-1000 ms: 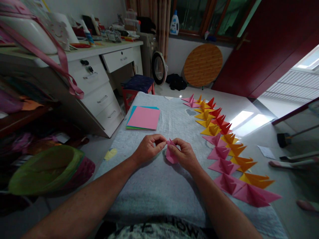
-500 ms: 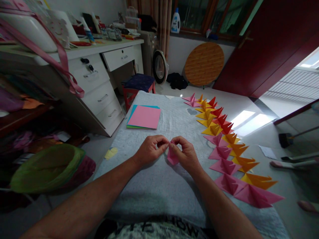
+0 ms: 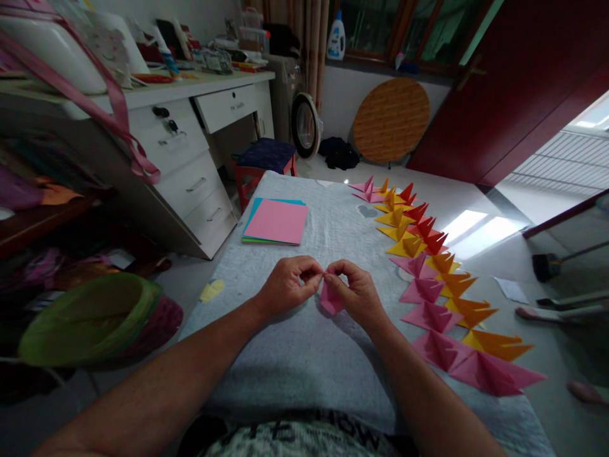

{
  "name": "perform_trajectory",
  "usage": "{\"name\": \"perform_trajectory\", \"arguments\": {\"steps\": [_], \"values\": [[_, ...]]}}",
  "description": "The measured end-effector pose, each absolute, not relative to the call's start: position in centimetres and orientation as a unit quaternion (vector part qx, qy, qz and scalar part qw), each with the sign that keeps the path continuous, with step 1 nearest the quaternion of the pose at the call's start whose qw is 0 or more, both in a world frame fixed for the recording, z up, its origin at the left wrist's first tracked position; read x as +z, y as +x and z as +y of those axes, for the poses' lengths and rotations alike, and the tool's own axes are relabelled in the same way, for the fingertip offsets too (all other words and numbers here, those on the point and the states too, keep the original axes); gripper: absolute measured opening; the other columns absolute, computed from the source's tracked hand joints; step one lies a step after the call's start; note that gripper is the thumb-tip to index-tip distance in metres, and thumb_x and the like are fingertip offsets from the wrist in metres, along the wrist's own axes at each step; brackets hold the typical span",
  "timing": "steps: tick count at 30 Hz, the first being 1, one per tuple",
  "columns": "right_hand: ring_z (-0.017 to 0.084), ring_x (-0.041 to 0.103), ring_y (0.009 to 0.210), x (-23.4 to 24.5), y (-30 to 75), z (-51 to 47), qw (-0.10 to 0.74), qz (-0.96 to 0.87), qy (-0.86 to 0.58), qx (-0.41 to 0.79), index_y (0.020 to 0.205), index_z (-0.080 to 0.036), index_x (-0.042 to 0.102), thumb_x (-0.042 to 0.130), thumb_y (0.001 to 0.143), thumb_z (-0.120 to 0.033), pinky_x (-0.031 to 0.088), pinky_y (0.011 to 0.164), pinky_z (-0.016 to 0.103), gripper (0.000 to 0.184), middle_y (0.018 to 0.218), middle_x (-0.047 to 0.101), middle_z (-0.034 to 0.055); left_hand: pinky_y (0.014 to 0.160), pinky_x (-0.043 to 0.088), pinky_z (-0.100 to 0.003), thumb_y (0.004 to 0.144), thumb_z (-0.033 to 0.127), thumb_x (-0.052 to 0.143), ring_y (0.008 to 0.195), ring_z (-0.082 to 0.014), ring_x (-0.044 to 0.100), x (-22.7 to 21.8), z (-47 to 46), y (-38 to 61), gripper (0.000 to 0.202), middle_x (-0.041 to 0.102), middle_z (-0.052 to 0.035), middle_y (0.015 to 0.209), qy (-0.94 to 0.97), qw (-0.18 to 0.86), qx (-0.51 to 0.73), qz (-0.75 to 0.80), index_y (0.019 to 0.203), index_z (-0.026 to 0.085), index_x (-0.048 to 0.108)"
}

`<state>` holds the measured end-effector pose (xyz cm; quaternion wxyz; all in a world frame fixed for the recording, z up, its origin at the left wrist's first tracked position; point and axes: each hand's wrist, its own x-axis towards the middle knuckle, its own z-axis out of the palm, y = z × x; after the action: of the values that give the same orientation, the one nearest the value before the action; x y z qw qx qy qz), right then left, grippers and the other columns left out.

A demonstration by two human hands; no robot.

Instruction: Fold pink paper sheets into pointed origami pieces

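Observation:
A small folded piece of pink origami paper point(image 3: 332, 301) is between my hands above the cloth-covered table point(image 3: 295, 355). My right hand point(image 3: 354, 289) pinches it between thumb and fingers, its body hanging below them. At its upper tip, my left hand point(image 3: 294, 280) has thumb and forefinger pressed together; the fingertips hide the exact fold there. Beyond my left hand lies a stack of square paper point(image 3: 276, 222), pink on top with blue and green edges showing. Along the right side stand rows of folded paper cranes in pink point(image 3: 431, 316), yellow point(image 3: 406, 244) and red point(image 3: 431, 235).
A white desk point(image 3: 190, 165) with drawers stands at the left, a stool point(image 3: 264, 155) beside it. A bin with a green liner point(image 3: 90, 317) sits at lower left. Behind are a washing machine with its door open point(image 3: 305, 125) and a round wooden board point(image 3: 392, 120).
Both hands stay at almost the same place, still pinching the pink paper. The whole view has shifted very slightly.

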<state>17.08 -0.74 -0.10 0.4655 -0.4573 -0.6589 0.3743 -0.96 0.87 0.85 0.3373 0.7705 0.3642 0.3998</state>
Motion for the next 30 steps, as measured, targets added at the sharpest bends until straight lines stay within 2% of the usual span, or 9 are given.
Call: {"name": "perform_trajectory", "arguments": {"steps": [9,15,22,27,30], "values": [[0.014,0.056,0.068,-0.3,17.2,-0.8,0.478,-0.648,-0.436,0.401,0.076,-0.023,0.064,0.061,0.084,-0.028,0.044,0.069,0.029,0.01,0.07,0.062,-0.0019,0.06,0.041,-0.022,0.081,0.015,0.057,0.06,-0.01,0.053,0.7,0.8,-1.0,0.01,0.059,0.0017,0.065,0.776,0.329,0.401,0.359,0.075,0.015,0.065],[0.013,0.05,0.062,0.2,17.0,-0.9,0.476,-0.645,-0.439,0.406,0.071,-0.022,0.061,0.06,0.081,-0.026,0.04,0.062,0.027,0.011,0.066,0.056,-0.0033,0.06,0.04,-0.023,0.081,0.016,0.057,0.059,-0.0101,0.052,0.7,0.6,-0.6,0.01,0.057,0.0021,0.064,0.774,0.332,0.403,0.359,0.073,0.015,0.063],[0.012,0.047,0.062,-0.1,17.5,-0.8,0.51,-0.591,-0.432,0.453,0.072,-0.022,0.061,0.064,0.082,-0.029,0.037,0.059,0.025,0.012,0.067,0.053,-0.0038,0.07,0.044,-0.026,0.083,0.028,0.064,0.072,-0.0131,0.055,0.5,0.5,0.0,0.014,0.061,0.0002,0.077,0.723,0.477,0.362,0.344,0.089,0.016,0.064],[0.012,0.049,0.065,-0.5,17.5,-0.6,0.53,-0.553,-0.418,0.489,0.078,-0.022,0.061,0.067,0.084,-0.032,0.04,0.06,0.024,0.013,0.072,0.056,-0.0027,0.062,0.038,-0.025,0.083,0.035,0.065,0.064,-0.0115,0.048,0.2,0.3,0.6,0.023,0.055,0.0018,0.067,0.691,0.524,0.336,0.368,0.074,0.015,0.061],[0.013,0.052,0.071,-0.5,17.4,-0.7,0.543,-0.529,-0.405,0.511,0.09,-0.024,0.062,0.069,0.083,-0.036,0.042,0.063,0.024,0.016,0.082,0.059,-0.0014,0.063,0.039,-0.025,0.083,0.037,0.065,0.064,-0.0116,0.049,0.1,0.4,0.9,0.026,0.057,0.0011,0.067,0.65,0.559,0.353,0.374,0.072,0.015,0.061]]}}
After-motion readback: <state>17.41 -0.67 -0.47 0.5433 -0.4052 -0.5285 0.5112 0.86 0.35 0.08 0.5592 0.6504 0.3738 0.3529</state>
